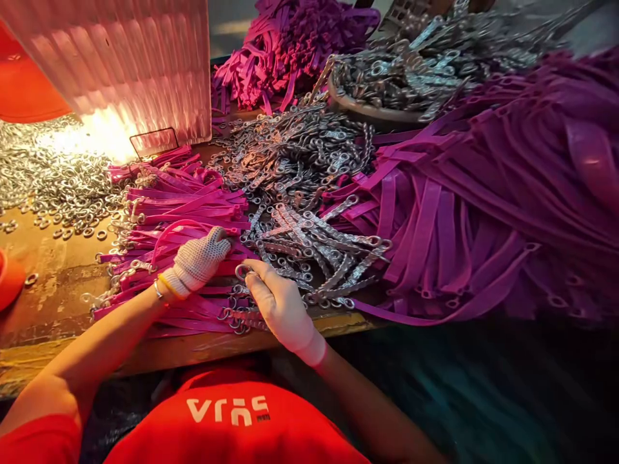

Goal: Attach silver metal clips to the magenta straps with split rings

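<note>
Head view. Left hand [200, 258], in a dotted knit glove, lies over a row of magenta straps [193, 198]. Its fingers curl inward at the strap ends; the glove hides whether they are clamped on one, cannot tell. Position judged to suit steadying the bundle from its near side.

Right hand [285, 312], in a thin pale glove, pinches a metal ring [239, 272] between thumb and forefinger, fingers clamped on it. The ring is just beside the left hand, above the strap ends. Fingertip hold probably chosen because the part is small and leaves its opening exposed.

Layout on tabletop [53, 277]: the strap row lies crosswise, many metal ends gathered along its left edge, likely so like ends stay together. Loose rings [72, 206] spread beyond, at far left, under the glow by a ribbed panel [164, 77]; brightness presumably helps picking out small parts. Braided chains [333, 251] sit just right of the right hand, a short reach. More chains fill a shallow bowl [372, 115] farther back, its wall presumably keeping them contained. A large purple strap heap [449, 219] occupies the right, apparently kept apart from the left-hand row.
</note>
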A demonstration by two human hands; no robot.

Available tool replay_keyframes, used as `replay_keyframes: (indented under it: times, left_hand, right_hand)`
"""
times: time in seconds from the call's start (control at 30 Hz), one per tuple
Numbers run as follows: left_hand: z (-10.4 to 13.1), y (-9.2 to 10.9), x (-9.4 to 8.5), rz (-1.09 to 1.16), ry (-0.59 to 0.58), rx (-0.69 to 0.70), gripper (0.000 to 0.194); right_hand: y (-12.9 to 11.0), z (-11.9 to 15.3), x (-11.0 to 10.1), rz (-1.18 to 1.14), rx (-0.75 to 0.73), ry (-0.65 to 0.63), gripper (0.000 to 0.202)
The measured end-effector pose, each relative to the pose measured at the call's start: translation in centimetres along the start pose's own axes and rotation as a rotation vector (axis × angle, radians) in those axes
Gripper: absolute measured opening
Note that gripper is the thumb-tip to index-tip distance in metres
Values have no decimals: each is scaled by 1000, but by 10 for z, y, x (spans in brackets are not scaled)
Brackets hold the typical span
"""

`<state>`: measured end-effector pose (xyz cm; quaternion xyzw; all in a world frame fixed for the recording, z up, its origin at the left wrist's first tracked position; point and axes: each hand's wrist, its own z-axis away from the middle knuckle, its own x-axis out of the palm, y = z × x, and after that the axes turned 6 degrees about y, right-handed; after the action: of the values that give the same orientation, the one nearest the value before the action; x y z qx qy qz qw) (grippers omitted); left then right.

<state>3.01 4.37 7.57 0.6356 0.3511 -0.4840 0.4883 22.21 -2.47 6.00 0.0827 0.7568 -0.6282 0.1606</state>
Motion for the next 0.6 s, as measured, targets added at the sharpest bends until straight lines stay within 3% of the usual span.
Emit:
replay_keyframes:
  times: [0.07, 0.13, 0.27, 0.37, 0.43, 0.6]
  left_hand:
    - [9, -3, -2, 186, 74, 64, 28]
    - [27, -4, -8, 455, 77, 28, 22]
    - [73, 10, -24, 929, -116, -353, 32]
    - [98, 25, -31, 1034, -131, -511, 43]
    - [108, 29, -30, 989, -116, -494, 45]
    - [116, 17, -21, 713, -39, -184, 24]
  right_hand:
    - [1, -3, 1, 17, -70, 25, 29]
    - [0, -5, 3, 22, -163, 32, 26]
    - [-9, -2, 10, 146, -291, -51, 26]
    - [-22, 4, 14, 474, -370, -106, 27]
    - [-28, 9, 16, 677, -438, -150, 24]
    - [-28, 21, 19, 906, -633, -202, 22]
